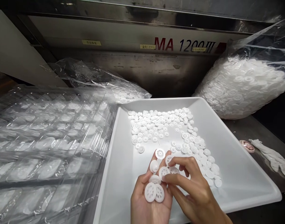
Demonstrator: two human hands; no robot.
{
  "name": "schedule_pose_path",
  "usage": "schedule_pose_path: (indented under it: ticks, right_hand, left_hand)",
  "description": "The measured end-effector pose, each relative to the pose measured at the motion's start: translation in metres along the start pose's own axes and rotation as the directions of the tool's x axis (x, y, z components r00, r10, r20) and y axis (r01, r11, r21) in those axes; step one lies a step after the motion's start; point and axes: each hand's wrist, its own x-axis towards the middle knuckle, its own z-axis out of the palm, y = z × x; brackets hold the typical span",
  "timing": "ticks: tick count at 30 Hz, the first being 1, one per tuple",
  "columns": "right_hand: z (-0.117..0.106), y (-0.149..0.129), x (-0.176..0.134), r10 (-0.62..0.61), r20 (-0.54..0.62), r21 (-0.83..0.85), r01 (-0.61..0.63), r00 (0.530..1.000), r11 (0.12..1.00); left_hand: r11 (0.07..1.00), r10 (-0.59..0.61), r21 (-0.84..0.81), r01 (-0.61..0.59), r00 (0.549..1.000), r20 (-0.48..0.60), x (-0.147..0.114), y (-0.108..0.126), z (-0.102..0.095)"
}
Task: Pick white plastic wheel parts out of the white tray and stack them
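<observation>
Palm up over the tray, my left hand cradles several small white plastic wheels, round with spokes and a hub. Its fingers are partly curled around them. My right hand reaches across from the right, with thumb and fingers closed on a white plastic wheel above the left palm. Some of the wheels between the two hands are partly hidden by the right fingers. Below, the white tray holds many more loose wheels, spread along its back and right side.
Clear plastic blister trays are stacked at the left. Behind them lies a clear bag with white parts. A large full bag stands at the back right. White gloves and a round reddish object lie at the right. A machine panel runs behind.
</observation>
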Motion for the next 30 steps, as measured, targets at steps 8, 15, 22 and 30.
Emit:
schedule_pose_path:
  ticks: [8, 15, 22, 30]
  right_hand:
    - [0.006, 0.004, -0.01, 0.02, -0.047, 0.043, -0.018, 0.999, 0.999]
    - [0.008, 0.002, -0.01, 0.118, -0.069, 0.038, -0.116, 0.991, 0.993]
    - [0.007, 0.007, -0.013, 0.239, -0.082, 0.056, -0.235, 0.968, 0.97]
    - [0.006, 0.012, -0.014, 0.247, -0.058, 0.081, -0.242, 0.967, 0.967]
  left_hand:
    - [0.988, -0.085, -0.126, 0.092, 0.994, 0.063, 0.0, 0.001, -0.001]
    - [0.991, -0.068, -0.097, 0.093, 0.971, 0.23, 0.002, -0.002, -0.007]
    - [0.994, -0.096, -0.047, 0.101, 0.99, 0.105, -0.002, -0.001, 0.001]
    - [0.993, -0.102, -0.045, 0.111, 0.978, 0.18, -0.001, -0.002, -0.005]
